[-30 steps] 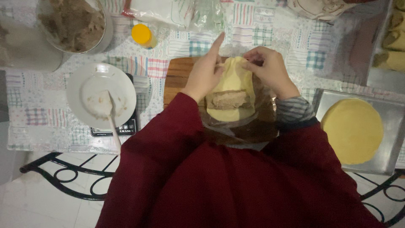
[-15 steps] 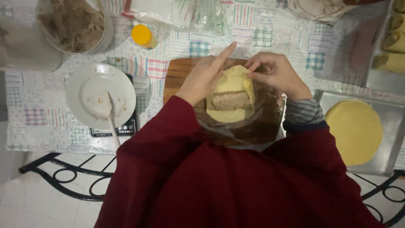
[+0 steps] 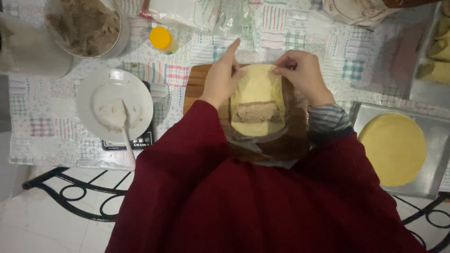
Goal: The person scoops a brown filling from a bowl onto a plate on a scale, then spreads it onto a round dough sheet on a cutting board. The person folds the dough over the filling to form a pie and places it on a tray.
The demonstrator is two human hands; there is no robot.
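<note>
At the centre of the frame a pale yellow dough round (image 3: 257, 89) lies flat on a clear plastic sheet (image 3: 286, 140) over a wooden board (image 3: 194, 86), with a brown block of filling (image 3: 257, 112) set across its lower half. The left hand (image 3: 220, 79) rests on the round's left edge, fingers mostly extended and the index pointing up toward the top of the frame; it pins or steadies the edge and does not grip it. The right hand (image 3: 300, 75) has its fingertips pinched on the upper right rim of the round, closed lightly on dough, perhaps with the plastic beneath; I cannot tell which.

The round looks thin, soft and light, likely to stretch or tear if pulled from one point. The safest hold seems to be along the rim with several fingertips, or through the plastic sheet, which would carry the dough without sticking. The filling looks crumbly and moist, better left untouched.

At the left sits a white plate (image 3: 93, 93) with a spoon (image 3: 126, 131); at the right, a metal tray (image 3: 436, 140) holds another yellow round (image 3: 393, 147). All stand on the patchwork-covered table (image 3: 300, 28).
</note>
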